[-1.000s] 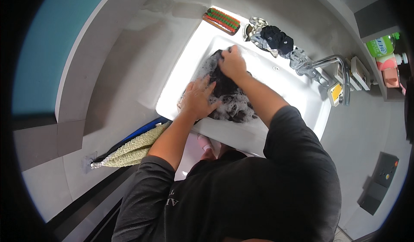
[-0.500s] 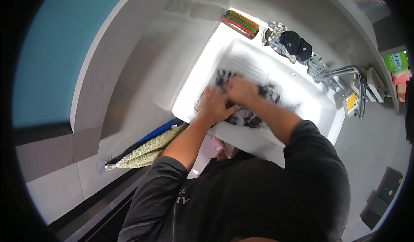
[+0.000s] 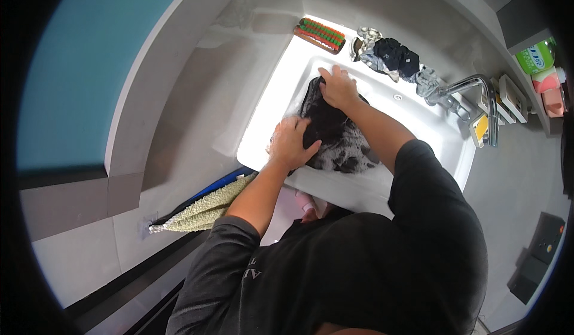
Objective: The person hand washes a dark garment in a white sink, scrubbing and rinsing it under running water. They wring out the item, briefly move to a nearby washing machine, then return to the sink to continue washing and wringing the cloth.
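A wet black garment (image 3: 326, 123) lies spread over the ribbed slope of the white sink (image 3: 257, 135), with white suds on its near right part. My left hand (image 3: 290, 142) rests on its left edge, thumb apart and fingers spread. At the garment's far end my right hand (image 3: 339, 89) grips its edge between thumb and fingers. What kind of garment it is, I cannot make out. Part of the cloth is hidden under both hands.
A scrubbing brush (image 3: 321, 35) with red and green bristles sits on the far rim. Beside it lie bunched wet clothes (image 3: 397, 59). A chrome faucet (image 3: 472, 87) stands at the right, near bottles (image 3: 538, 57) on a shelf. A pale green towel (image 3: 206, 206) hangs at the left.
The bunched, sudsy cloth is now spread out flat. My right hand, blurred next to the left before, has moved to the far end of the garment. My left hand has shifted little.
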Available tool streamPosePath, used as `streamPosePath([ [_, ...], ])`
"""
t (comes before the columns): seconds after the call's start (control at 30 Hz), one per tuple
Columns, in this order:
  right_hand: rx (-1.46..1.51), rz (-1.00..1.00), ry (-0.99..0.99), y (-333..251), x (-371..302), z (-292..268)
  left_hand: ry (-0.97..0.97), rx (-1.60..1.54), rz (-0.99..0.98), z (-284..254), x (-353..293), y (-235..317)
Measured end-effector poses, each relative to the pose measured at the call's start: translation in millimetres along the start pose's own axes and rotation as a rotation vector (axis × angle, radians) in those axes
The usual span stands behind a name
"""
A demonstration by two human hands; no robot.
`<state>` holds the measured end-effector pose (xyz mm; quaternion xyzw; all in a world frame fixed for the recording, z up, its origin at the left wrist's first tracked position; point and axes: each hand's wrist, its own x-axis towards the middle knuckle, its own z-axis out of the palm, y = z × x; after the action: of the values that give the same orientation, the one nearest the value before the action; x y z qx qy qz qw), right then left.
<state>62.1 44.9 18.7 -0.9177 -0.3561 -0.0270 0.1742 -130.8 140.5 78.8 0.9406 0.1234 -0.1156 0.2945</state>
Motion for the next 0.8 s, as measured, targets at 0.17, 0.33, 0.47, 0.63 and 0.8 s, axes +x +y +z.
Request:
streamPosePath([
  [0.17,0.535,-0.113,-0.147,-60,-56,-12,0.232,0.03,-0.033,26,4,-13],
  [0.33,0.102,0.054,0.094,-21,7,22,0.213,0.253,0.096,25,9,-9],
  [0.47,0.293,-0.008,-0.242,-66,-34,-2,-0.017,0.23,0.002,18,14,-8],
  [0.63,0.022,0.03,-0.095,-9,10,19,0.169,0.318,0.126,27,13,-6],
  [0.8,0.157,-0.011,0.298,56,-35,-24,0.177,0.284,0.08,29,11,-13],
])
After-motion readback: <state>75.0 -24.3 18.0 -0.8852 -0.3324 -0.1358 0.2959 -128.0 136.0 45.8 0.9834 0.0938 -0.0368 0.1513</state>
